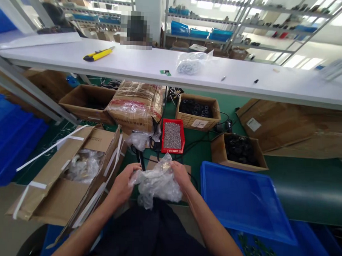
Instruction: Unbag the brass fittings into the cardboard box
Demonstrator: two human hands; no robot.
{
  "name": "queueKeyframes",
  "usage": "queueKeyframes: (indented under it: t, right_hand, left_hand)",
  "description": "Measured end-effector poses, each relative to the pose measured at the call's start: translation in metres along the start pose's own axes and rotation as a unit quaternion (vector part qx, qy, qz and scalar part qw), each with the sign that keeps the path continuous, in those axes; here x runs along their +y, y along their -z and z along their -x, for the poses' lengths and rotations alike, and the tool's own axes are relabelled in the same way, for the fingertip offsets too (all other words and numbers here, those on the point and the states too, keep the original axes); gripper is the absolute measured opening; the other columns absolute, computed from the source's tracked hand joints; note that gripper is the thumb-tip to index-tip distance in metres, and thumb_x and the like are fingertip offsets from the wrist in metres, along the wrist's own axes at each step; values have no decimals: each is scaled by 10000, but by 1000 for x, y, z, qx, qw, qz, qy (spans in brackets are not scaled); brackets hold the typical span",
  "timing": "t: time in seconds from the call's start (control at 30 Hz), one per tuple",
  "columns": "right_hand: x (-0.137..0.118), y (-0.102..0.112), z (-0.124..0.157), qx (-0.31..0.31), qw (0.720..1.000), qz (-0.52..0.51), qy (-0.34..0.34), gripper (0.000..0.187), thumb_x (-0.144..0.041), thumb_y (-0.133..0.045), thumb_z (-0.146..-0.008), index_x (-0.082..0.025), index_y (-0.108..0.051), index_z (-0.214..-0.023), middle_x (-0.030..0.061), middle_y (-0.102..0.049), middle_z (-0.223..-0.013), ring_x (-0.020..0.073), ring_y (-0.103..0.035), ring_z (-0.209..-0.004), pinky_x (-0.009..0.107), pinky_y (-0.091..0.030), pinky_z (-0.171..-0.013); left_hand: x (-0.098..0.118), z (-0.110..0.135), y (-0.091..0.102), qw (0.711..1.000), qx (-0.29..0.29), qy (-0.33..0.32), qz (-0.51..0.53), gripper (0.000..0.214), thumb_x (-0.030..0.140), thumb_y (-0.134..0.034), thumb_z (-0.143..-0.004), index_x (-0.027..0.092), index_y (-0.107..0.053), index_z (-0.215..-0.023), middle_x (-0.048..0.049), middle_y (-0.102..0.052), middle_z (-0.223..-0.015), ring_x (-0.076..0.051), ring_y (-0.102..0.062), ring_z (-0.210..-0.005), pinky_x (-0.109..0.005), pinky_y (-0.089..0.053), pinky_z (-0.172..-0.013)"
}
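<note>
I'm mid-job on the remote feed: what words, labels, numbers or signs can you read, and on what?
None readable; lettering shows here:
Tape-wrapped carton: printed characters, too blurred.
Small carton of black rings: white label with dark marks, too blurred.
Large carton at right: white label, too small.
Open carton at left: faint print, too blurred.
Clear plastic bag: none visible.

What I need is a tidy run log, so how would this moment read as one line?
left hand: holds plastic bag; right hand: holds plastic bag; red bin: ahead; blue tray: right
</note>
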State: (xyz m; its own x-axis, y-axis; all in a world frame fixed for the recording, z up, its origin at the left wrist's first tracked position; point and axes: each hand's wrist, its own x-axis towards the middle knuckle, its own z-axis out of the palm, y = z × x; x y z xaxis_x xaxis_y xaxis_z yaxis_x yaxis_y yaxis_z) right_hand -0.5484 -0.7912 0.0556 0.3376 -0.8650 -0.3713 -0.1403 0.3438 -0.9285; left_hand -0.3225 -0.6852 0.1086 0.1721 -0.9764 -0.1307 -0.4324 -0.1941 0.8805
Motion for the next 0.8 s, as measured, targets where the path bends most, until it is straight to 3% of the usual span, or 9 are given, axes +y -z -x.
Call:
queueKeyframes:
  t: [0.1,0.2,0.27,0.37,0.5,0.57,0.63,0.7,0.8]
  right_hand:
    - [13,20,-5,92,969,227,30,439,-539,-456,-878,-155,-666,-837,45,-660,-761,163,-557,-722,238,-361,-631]
    - [13,23,-10,134,887,442,23,459,-509,-343,-940,-209,-689,-976,70,-707,-866,190,-609,-799,256,-348,-650]
    - [9,19,-13,132,844,519,18,472,-503,-300,-957,-232,-682,-1018,84,-716,-889,197,-627,-790,266,-335,-633]
    - [0,14,-14,106,815,570,18,481,-504,-282,-966,-231,-674,-1023,89,-718,-897,184,-638,-785,257,-327,-619]
    - [-17,13,-10,115,798,590,42,509,-533,-270,-963,-219,-670,-964,84,-708,-859,175,-637,-773,246,-305,-603]
    - [-27,13,-10,138,788,596,70,531,-551,-255,-961,-213,-664,-943,83,-703,-841,172,-631,-753,249,-289,-594]
    - [-35,11,-11,152,776,605,92,539,-570,-262,-954,-209,-662,-940,86,-702,-847,172,-625,-746,256,-278,-588]
    - [-41,7,-13,136,772,615,89,516,-591,-319,-932,-211,-668,-933,88,-705,-850,173,-621,-741,258,-272,-579]
    - [-54,1,-12,103,778,612,99,503,-617,-376,-901,-214,-676,-874,78,-702,-802,166,-605,-709,255,-267,-567]
  left_hand:
    - [-61,-3,-32,994,-43,59,-79,502,280,-480,-837,128,-442,-1314,-163,-511,-1351,-258,-509,-1237,-447,-391,-1069]
    - [-99,0,-55,987,-87,56,-119,548,271,-500,-820,115,-433,-1341,-169,-478,-1393,-261,-444,-1309,-438,-336,-1118]
    - [-106,5,-58,984,-109,53,-130,510,280,-500,-827,120,-478,-1311,-162,-510,-1366,-260,-466,-1290,-428,-349,-1111]
    - [-85,16,-45,981,-120,50,-142,464,289,-502,-836,131,-532,-1271,-144,-560,-1311,-261,-519,-1230,-420,-386,-1079]
    - [-11,37,13,988,-105,2,-117,327,340,-541,-846,264,-633,-1151,-40,-664,-1149,-219,-620,-1055,-350,-491,-942]
    - [27,45,57,992,15,-32,-123,260,403,-561,-846,312,-672,-1063,-1,-696,-1058,-203,-647,-959,-328,-511,-876]
    - [50,45,104,965,210,-48,-150,249,444,-595,-819,302,-693,-999,3,-710,-958,-201,-651,-862,-322,-512,-809]
    - [48,35,147,925,335,-21,-180,260,461,-596,-812,263,-702,-944,-6,-704,-838,-188,-623,-722,-311,-495,-706]
    - [7,6,190,922,305,52,-234,268,426,-597,-796,217,-694,-933,-8,-690,-774,-181,-606,-670,-308,-470,-677]
